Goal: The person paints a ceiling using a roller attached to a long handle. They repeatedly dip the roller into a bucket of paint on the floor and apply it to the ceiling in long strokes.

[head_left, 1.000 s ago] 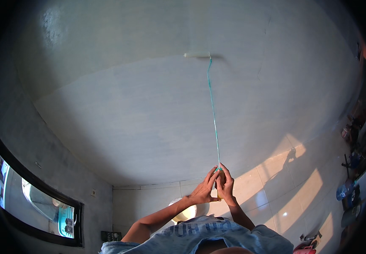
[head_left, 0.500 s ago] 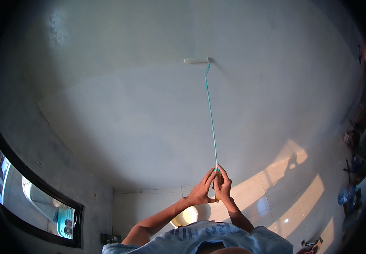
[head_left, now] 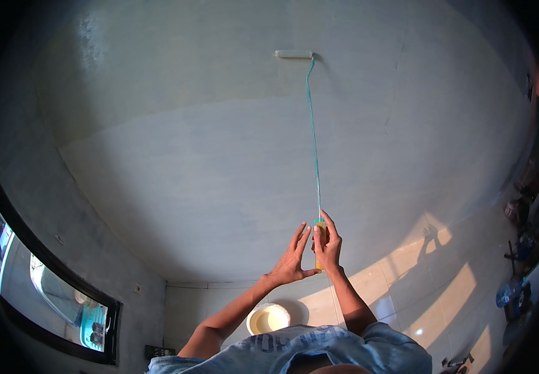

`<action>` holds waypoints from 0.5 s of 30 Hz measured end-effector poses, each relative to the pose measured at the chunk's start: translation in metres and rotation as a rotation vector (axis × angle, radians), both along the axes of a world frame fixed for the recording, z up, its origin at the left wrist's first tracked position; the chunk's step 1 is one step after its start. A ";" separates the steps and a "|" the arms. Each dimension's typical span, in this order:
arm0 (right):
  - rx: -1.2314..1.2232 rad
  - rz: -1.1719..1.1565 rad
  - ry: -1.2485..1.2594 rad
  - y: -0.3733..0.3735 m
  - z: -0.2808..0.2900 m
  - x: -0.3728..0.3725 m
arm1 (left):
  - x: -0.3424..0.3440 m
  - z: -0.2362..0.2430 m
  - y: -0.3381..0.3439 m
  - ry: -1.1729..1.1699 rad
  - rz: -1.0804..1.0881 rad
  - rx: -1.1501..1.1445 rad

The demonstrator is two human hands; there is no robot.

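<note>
A paint roller with a long thin teal rod rises from my hands to the wall. Its pale roller sleeve lies level against the upper wall. My right hand is wrapped round the roller's yellowish handle, index finger stretched up along the rod. Just left of the handle, my left hand has its fingers spread, the thumb reaching toward the handle's lower end. Whether that thumb touches the handle I cannot tell. A pale bucket with cream-coloured paint stands on the floor, partly behind my shirt.
A dark-framed window is in the left wall. The tiled floor carries sunlit patches and my shadow. Assorted items, among them a blue clear container, line the right side. A small dark object sits at the lower left.
The roller has moved up the wall, and both hands have risen with it. My left hand's fingers have come away from the handle and spread.
</note>
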State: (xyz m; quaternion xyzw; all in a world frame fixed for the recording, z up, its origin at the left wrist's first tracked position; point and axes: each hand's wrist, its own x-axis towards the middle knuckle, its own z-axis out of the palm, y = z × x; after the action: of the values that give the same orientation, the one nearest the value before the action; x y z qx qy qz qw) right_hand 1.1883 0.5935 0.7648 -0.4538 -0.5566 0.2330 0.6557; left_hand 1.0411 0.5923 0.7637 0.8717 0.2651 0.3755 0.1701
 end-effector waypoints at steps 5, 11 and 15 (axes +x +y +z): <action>0.102 -0.011 0.013 0.007 0.042 0.002 | 0.003 0.034 0.007 -0.026 0.011 0.060; 0.172 -0.022 0.002 0.011 0.098 -0.001 | 0.001 0.075 0.015 -0.112 0.003 0.110; 0.224 -0.009 0.010 0.013 0.135 -0.005 | -0.002 0.105 0.022 -0.133 0.031 0.257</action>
State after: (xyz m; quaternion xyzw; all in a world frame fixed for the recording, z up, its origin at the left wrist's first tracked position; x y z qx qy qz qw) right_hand 1.1833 0.6062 0.9000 -0.3791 -0.5737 0.1689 0.7062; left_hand 1.0393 0.6143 0.8689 0.8552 0.2162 0.4661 0.0684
